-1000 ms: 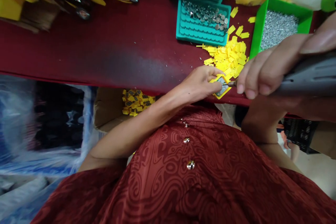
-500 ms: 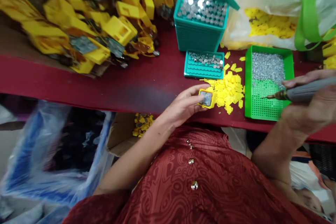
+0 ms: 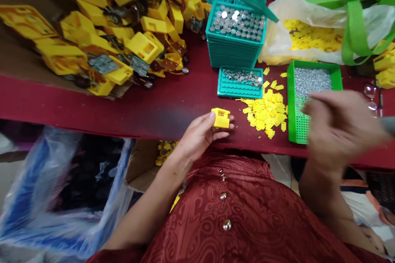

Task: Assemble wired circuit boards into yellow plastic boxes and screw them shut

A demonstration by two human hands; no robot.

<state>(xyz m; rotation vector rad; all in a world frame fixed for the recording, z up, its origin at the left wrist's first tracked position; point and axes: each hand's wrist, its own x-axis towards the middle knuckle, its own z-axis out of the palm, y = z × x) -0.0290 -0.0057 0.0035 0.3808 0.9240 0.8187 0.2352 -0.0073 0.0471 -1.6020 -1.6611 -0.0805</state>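
In my left hand is a small yellow plastic housing, gripped between thumb and fingers just above the red cloth. A notched opening shows on its upturned side. My right hand, smeared by motion, is over the right part of the green tray. Its fingers are curled in, and the grey body of an electric screwdriver sticks out behind it; the bit is out of sight. Small silver screws fill the far half of that tray. Flat yellow plastic pieces lie heaped between the hands.
Behind the heap is a teal tray with metal discs, then a stack of teal trays. Yellow housings with circuit boards pile up at left. A plastic bag of yellow parts and glasses are at right.
My left hand has shifted left and turned the yellow housing, so its grey inside no longer shows. My right hand has moved left over the green tray, and the screwdriver's bit has gone from view.
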